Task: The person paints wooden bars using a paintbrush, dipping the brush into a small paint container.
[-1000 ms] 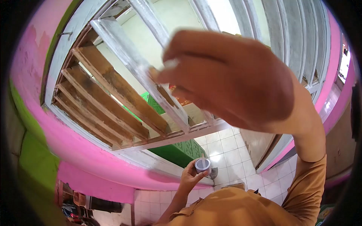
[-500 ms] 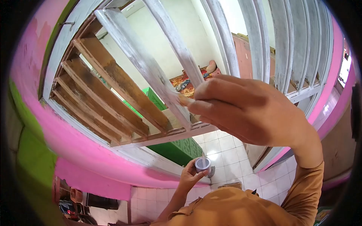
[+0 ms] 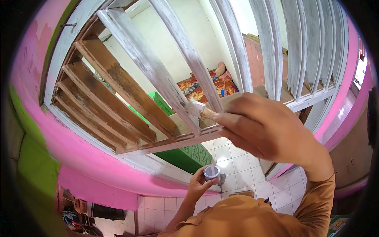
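Observation:
My right hand (image 3: 262, 128) is closed around the handle of a paintbrush (image 3: 202, 111). Its pale, whitish bristles are at a slat (image 3: 152, 77) partly coated in white, near the slat's lower end. Lower down, my left hand (image 3: 197, 186) grips a small round paint can (image 3: 212, 172) at waist height, fingers around its side. The can stands open at the top, with a light strip across its mouth. To the left, several slats (image 3: 118, 79) are bare brown wood, while those on the right (image 3: 272, 51) have a whitish coat.
A pink wall (image 3: 94, 173) curves below the slatted frame (image 3: 185, 142). Behind the slats are a green cabinet (image 3: 185, 158) and a bed with a patterned cover (image 3: 201, 87). White floor tiles (image 3: 237, 166) show beneath. A nail (image 3: 69, 25) sticks out at upper left.
My right hand has shifted down and to the right with the paintbrush, so its bristles show more plainly. My left hand and the paint can have hardly moved.

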A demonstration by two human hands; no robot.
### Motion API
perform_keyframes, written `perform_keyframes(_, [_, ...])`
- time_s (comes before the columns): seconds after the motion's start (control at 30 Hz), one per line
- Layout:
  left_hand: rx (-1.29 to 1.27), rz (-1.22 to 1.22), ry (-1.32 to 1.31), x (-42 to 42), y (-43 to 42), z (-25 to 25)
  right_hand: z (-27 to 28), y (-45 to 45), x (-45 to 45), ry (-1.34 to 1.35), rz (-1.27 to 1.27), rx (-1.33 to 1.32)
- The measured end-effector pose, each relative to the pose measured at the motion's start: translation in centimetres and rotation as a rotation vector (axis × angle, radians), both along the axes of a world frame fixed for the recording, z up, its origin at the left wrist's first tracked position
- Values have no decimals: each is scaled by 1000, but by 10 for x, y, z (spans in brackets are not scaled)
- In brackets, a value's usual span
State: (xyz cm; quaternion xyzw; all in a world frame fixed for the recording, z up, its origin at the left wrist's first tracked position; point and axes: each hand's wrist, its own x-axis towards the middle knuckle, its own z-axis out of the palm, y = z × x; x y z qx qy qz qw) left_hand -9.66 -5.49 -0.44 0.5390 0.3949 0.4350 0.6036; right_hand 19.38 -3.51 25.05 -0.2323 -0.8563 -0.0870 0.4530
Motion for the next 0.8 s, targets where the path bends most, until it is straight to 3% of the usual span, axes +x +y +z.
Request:
perform_keyframes(0.2, [13, -6, -20, -1, 2, -5, -26, -16, -19, 137, -169, -12])
perform_keyframes(0.27, [-2, -5, -34, 1, 3, -6, -33, -14, -28, 295, -203, 33])
perform_keyframes(0.4, [-19, -11, -46, 2, 4, -7, -32, -12, -35, 397, -163, -119])
perform_keyframes(0.47, [-16, -6, -52, 2, 4, -7, -26, -3, -36, 456, -54, -42])
perform_keyframes(0.63, [-34, -13, -41, 1, 5, -9, 9, 3, -38, 504, -54, 85])
perform_keyframes(0.8, [-53, -22, -62, -1, 7, -13, 1, -1, -38, 500, -81, 83])
